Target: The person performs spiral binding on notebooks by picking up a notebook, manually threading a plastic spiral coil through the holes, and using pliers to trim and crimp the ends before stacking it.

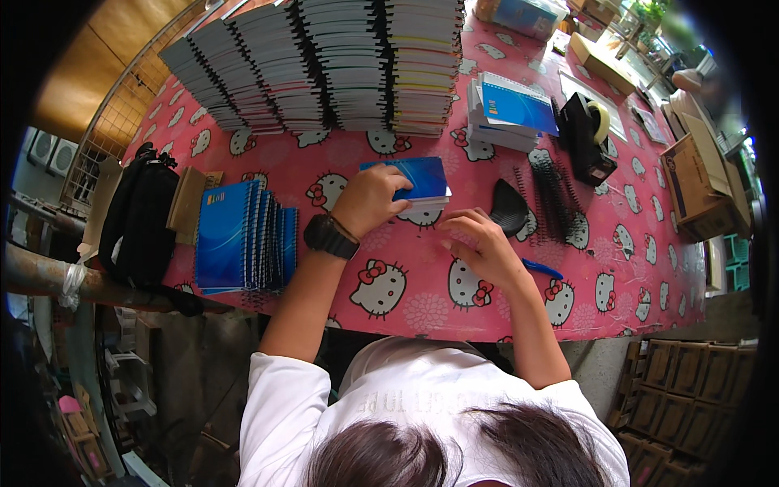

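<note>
Blue-covered notebook block (415, 180) found lying flat on pink patterned tablecloth (324, 162), just in front of tall notebook stacks (324, 65). Left hand (369, 200) resting on near-left corner, fingers curled over cover, pressing rather than lifting. Right hand (480, 243) hovering just beside, fingers loosely bent, holding nothing. Black binding coils (552, 195) lying near right. Block judged light, fairly stiff, glossy cover probably slippery; unbound sheets liable to fan. Best taken by both long edges, pinched firmly.

Notebook (418, 180): glossy blue card cover over paper pages. Table (341, 268): smooth, slightly shiny pink printed plastic cloth. Binding coils (554, 195): black plastic. Boxes (694, 183): matt brown cardboard.
</note>
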Demonstrator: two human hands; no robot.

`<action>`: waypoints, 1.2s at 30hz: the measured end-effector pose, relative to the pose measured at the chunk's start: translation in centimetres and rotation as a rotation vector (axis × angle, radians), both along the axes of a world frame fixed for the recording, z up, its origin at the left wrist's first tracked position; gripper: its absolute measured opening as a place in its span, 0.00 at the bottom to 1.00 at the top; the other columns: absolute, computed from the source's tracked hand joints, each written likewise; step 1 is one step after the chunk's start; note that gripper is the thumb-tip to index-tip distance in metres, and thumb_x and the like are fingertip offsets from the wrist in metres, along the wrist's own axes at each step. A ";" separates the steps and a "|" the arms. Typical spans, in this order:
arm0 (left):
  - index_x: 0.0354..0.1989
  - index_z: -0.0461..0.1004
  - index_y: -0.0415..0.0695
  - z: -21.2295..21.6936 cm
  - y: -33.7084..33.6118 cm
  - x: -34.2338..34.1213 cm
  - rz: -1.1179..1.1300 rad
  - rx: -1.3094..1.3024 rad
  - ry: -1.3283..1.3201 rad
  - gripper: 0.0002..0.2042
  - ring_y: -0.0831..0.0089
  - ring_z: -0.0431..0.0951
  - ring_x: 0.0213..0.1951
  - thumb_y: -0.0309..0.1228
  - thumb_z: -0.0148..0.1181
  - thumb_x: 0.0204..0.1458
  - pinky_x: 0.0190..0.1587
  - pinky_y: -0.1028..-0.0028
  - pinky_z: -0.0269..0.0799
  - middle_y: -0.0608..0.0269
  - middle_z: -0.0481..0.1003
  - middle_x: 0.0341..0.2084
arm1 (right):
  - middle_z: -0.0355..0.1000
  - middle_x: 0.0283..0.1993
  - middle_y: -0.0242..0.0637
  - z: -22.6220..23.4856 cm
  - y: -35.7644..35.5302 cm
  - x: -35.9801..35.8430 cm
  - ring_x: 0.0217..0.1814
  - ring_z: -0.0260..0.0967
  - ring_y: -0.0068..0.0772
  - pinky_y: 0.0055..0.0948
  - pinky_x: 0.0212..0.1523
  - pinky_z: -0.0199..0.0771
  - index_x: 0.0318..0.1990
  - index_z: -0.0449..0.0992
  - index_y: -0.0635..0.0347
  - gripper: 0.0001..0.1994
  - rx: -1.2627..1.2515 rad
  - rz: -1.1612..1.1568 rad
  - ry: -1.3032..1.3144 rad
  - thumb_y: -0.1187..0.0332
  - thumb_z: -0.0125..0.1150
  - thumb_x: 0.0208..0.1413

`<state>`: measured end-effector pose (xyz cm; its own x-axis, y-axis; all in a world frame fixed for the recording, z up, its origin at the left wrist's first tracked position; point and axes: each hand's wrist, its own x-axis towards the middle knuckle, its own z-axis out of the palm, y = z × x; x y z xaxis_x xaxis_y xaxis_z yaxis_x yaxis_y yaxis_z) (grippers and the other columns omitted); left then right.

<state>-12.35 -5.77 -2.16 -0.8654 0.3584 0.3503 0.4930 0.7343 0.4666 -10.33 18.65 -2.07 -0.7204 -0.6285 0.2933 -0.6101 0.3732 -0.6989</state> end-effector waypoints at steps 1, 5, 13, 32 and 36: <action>0.35 0.80 0.40 0.0 0.0 -0.1 -0.006 0.006 0.015 0.13 0.60 0.77 0.41 0.32 0.68 0.41 0.45 0.66 0.73 0.57 0.78 0.36 | 0.72 0.46 0.41 0.0 0.0 0.0 0.51 0.67 0.46 0.39 0.51 0.70 0.43 0.76 0.59 0.13 0.005 0.009 0.008 0.73 0.64 0.48; 0.36 0.80 0.38 0.1 -0.9 -0.7 -0.053 0.150 -0.120 0.13 0.60 0.79 0.38 0.31 0.68 0.42 0.43 0.68 0.74 0.54 0.79 0.35 | 0.73 0.47 0.41 -0.5 0.4 -0.8 0.51 0.67 0.46 0.39 0.50 0.70 0.42 0.76 0.60 0.13 -0.033 -0.027 -0.001 0.73 0.64 0.47; 0.38 0.80 0.38 0.1 -1.2 -1.2 -0.066 0.166 -0.180 0.13 0.63 0.80 0.36 0.30 0.68 0.43 0.41 0.71 0.74 0.53 0.80 0.35 | 0.73 0.48 0.41 -0.4 -0.7 -1.8 0.49 0.68 0.47 0.39 0.50 0.69 0.43 0.75 0.60 0.14 -0.064 -0.050 0.114 0.74 0.64 0.46; 0.38 0.80 0.38 0.2 -1.1 -0.9 -0.062 0.187 -0.156 0.13 0.63 0.80 0.37 0.30 0.67 0.43 0.41 0.70 0.74 0.54 0.79 0.35 | 0.73 0.43 0.45 -0.5 -2.5 -1.4 0.50 0.66 0.51 0.44 0.52 0.66 0.48 0.67 0.61 0.19 -0.033 -0.304 0.197 0.77 0.57 0.45; 0.35 0.79 0.39 -0.1 -0.5 0.1 0.004 0.147 -0.062 0.13 0.59 0.78 0.37 0.32 0.68 0.42 0.41 0.67 0.74 0.56 0.78 0.34 | 0.72 0.44 0.46 0.2 -3.4 -1.7 0.49 0.66 0.51 0.45 0.51 0.65 0.48 0.65 0.61 0.18 0.036 -0.276 0.177 0.77 0.54 0.46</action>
<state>-12.28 -6.27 -2.29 -0.8885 0.3034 0.3442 0.4566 0.6580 0.5988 -12.00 15.27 -1.86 -0.8049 -0.4288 0.4103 -0.5933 0.5644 -0.5740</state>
